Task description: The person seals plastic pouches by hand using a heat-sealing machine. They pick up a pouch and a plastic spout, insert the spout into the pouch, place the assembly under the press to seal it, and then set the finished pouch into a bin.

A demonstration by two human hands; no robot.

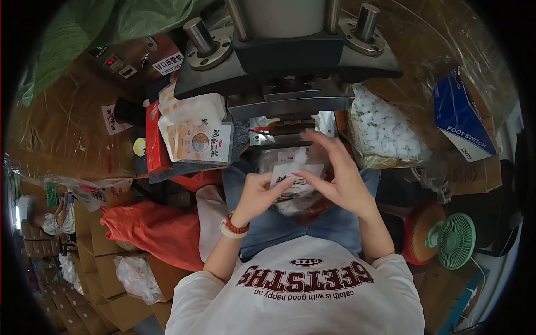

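Note:
Above the lap, my left hand [259, 192] pinches the lower left part of a small white pouch [283, 173] with dark print and a white spout [300, 155]. My right hand [341, 181] is at the pouch's right side, its thumb tip close to the pouch and its other fingers stretched up and apart. Whether that thumb presses on the pouch is hard to tell. Beneath the hands, a clear plastic bag [293, 206] lies between the knees. Just beyond the hands is the press's metal jaw [290, 106], with a shiny slot under it.
Printed pouches [204, 145] lie stacked at left beside a red box [156, 139]. An open bag of small white pieces [385, 128] stands at right, near a blue foot switch box [460, 120]. A green fan [456, 240] is at lower right. Another person [58, 220] appears far left.

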